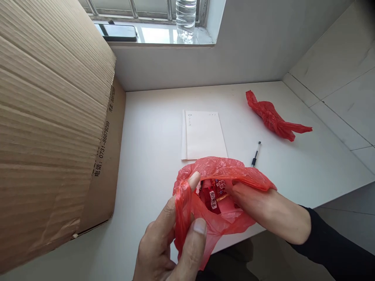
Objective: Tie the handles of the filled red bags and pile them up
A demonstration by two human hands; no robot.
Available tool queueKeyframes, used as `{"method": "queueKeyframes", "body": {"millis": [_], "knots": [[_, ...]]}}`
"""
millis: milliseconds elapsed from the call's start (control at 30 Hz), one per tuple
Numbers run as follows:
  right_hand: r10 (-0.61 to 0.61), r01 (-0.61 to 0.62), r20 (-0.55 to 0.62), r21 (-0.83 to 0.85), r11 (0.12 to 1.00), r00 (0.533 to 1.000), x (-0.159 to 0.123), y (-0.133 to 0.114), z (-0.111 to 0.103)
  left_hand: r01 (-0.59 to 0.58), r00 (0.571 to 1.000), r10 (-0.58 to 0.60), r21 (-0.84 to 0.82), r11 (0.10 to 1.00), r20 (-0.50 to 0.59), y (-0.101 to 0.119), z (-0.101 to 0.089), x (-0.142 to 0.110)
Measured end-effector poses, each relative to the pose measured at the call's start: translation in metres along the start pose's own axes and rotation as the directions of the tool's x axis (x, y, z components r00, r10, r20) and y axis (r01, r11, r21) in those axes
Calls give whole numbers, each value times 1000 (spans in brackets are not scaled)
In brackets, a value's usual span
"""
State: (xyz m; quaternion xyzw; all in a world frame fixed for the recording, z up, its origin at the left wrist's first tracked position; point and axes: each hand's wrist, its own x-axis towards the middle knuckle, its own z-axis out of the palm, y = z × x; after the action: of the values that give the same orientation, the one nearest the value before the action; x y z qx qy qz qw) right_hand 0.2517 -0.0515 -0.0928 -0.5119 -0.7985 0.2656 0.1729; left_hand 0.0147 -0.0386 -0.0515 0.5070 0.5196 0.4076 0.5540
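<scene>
A thin red plastic bag (222, 166) is spread at its mouth near the table's front edge. My left hand (172, 234) grips the bag's gathered handle between thumb and fingers. Inside lie several small red packets (213, 197) with white printed characters and a bit of gold trim. My right hand (246, 199) reaches into the bag from the right; its fingers are hidden among the packets and the plastic, so their grip does not show.
A large cardboard box (96, 168) fills the left side. On the white table (146, 156) lie a notebook (205, 134), a pen (256, 154) and a knotted red bag (272, 119). The sill holds a phone (118, 32) and a water bottle (186, 19).
</scene>
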Motion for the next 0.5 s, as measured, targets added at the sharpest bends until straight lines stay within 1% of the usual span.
{"method": "queueKeyframes", "body": {"millis": [33,100,200,267,367,433,500], "knots": [[-23,24,12,-16,1000,1000,-2,1,1,-1,1000,1,-2,1000,4,0,0,0],[-76,76,1,-89,993,997,-6,4,4,5,1000,-5,-30,1000,18,0,0,1],[-101,92,-39,-184,979,994,-9,9,10,18,999,-15,-82,996,37,0,1,1],[-91,86,-18,-208,974,996,-11,12,13,13,999,-11,-81,997,31,1,2,2],[-116,118,21,-245,962,993,-17,18,15,1,1000,1,-66,998,28,3,2,2],[-135,136,23,-247,959,991,-22,22,15,-3,1000,5,-64,998,23,3,1,2],[-119,122,25,-250,961,993,-24,23,15,2,1000,-1,-57,998,15,2,0,2]]}}
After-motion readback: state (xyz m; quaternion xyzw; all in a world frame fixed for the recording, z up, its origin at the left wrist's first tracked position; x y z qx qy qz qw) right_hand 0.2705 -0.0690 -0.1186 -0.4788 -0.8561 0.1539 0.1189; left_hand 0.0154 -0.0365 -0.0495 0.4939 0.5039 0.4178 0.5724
